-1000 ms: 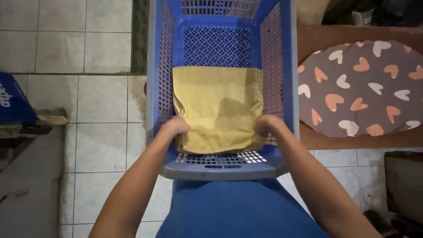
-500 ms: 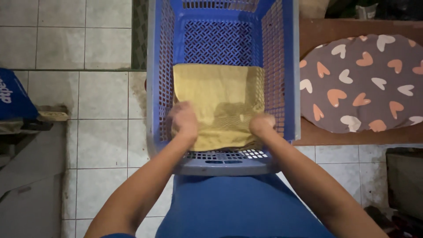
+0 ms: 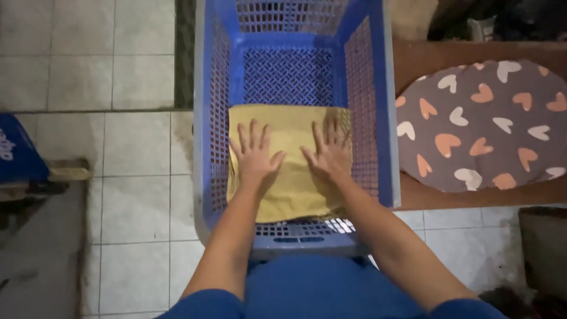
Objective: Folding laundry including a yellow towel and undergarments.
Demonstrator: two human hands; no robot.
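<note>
Floor: pale tiled floor [image 3: 136,147] all round, dim light; blue laundry basket [image 3: 387,118] stands on it straight ahead of me, mesh walls, mesh bottom.
Side stuff: brown cushion with heart shapes [image 3: 484,124] on a wooden bench [image 3: 437,56] just past the basket's right wall; blue box [image 3: 18,147] at the far left edge of view.
Cloth spot: folded yellow cloth [image 3: 289,195] lies flat on the basket bottom, in the half nearest me, reaching from near the left wall to near the right wall; far half of the bottom shows bare mesh.
Left hand: my left hand [image 3: 255,155] flat on the cloth's left part, palm down, fingers spread wide, nothing pinched.
Right hand: my right hand [image 3: 328,152] flat on the right part, fingers spread too, thumbs angled toward each other, hands near but apart.
Step, my guess: pressing the fold flat. I'd keep palms flat, push evenly, sweep outward toward the side walls so no crease bunches at the near edge.
Cloth direction: roughly square fold, so long axis hard to call; looks slightly longer running from me toward the far wall, edges square to the basket walls.
</note>
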